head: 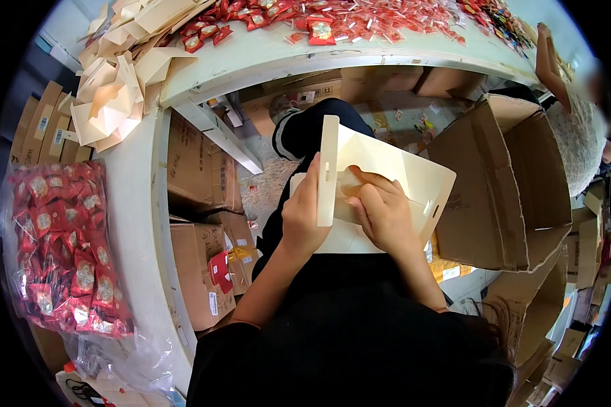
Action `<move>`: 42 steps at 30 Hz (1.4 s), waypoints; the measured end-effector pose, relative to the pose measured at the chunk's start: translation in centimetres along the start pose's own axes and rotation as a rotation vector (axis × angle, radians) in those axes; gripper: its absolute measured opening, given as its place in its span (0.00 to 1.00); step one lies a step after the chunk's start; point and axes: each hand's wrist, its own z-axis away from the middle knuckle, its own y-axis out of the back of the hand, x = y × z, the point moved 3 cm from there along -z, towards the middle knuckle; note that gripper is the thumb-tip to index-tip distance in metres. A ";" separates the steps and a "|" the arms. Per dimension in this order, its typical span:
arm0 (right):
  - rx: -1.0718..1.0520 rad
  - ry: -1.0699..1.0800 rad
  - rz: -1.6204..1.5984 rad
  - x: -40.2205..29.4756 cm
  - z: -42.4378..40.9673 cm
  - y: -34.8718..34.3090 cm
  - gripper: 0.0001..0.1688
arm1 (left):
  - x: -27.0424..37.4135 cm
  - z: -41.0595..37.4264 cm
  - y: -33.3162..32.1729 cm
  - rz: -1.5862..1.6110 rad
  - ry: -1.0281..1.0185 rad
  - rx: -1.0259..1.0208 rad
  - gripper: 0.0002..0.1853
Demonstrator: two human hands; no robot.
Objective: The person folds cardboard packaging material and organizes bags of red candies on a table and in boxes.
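A cream paperboard box [392,152], partly folded, is held over my lap with its pale inner side facing up. My left hand [305,208] grips its left side, fingers behind the upright slotted flap [328,173]. My right hand [389,216] reaches into the fold, its fingers at the edge of a curved cut-out [350,183] and its thumb bent below them. Some of the fingertips are hidden behind the board. A narrow slot shows near the box's right edge.
Red wrapped packets [321,30] and clear-wrapped red pieces [377,20] cover the far tabletop. Folded cream boxes [109,109] pile up at its left corner, above a clear bag of red packets [66,249]. Large open cardboard cartons [489,193] stand at right, near another person [575,137].
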 end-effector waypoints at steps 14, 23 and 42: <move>-0.086 -0.092 0.005 -0.1 0.4 -0.5 0.18 | -0.6 0.1 0.4 0.032 0.078 -0.040 0.19; -0.031 -0.040 -0.127 -0.2 1.0 0.1 0.16 | -2.2 1.7 1.3 1.118 0.423 -0.274 0.44; -0.227 0.196 -0.383 -5.3 0.7 -1.2 0.17 | -6.7 5.4 -5.0 2.520 1.246 -0.783 0.34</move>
